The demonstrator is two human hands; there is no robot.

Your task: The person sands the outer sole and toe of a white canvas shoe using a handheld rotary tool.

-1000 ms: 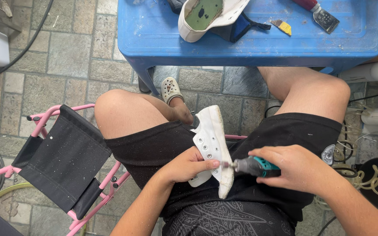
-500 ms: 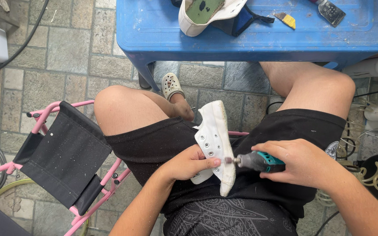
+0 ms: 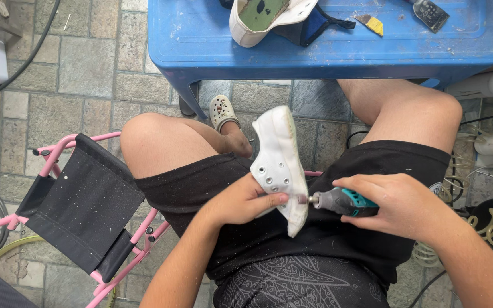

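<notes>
Soft, even daylight fills the scene, bright without harshness. The blue surface (image 3: 201, 40) shows a mild sheen along its rim but no real glare. Shadows are faint and diffuse, pooling under the surface and between the legs on the stone floor (image 3: 81, 85). The white shoe (image 3: 278, 162) stays well exposed, its texture readable. Focus is sharp throughout, with slight wide-angle stretching toward the corners.
</notes>
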